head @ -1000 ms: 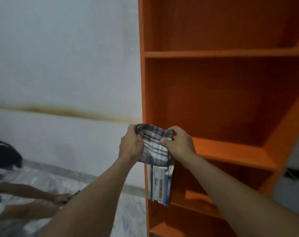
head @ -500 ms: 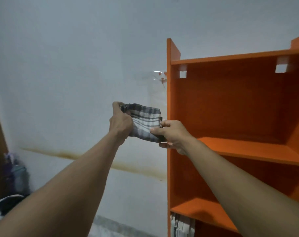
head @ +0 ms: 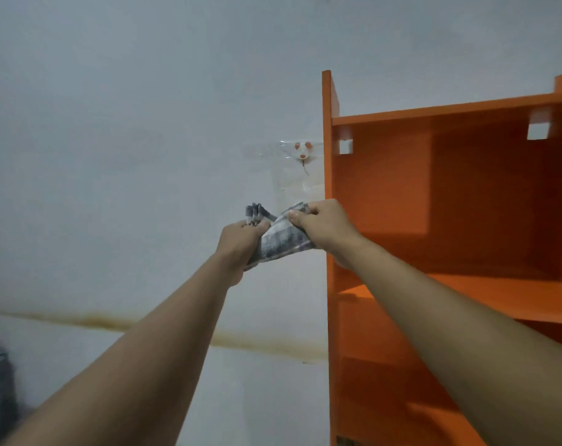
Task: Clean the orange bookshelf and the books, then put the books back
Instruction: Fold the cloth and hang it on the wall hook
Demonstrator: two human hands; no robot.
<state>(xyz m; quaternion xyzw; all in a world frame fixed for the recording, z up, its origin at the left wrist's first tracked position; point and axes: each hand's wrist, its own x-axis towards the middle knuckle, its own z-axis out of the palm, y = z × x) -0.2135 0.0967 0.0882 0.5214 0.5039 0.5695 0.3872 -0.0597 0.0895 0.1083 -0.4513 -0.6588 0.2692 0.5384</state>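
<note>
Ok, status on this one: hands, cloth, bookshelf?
Left hand and right hand both grip the checked cloth, bunched between them. Cloth up beside the bookshelf, at its left side panel. Nothing between it and the shelves.

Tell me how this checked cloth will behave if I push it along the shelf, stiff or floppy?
Probably floppy: the checked cloth sags and twists between the left hand and right hand. Likely light, since pinching fingers alone hold it up. Pushed along the orange bookshelf, it would probably bunch unless pressed flat.
</note>
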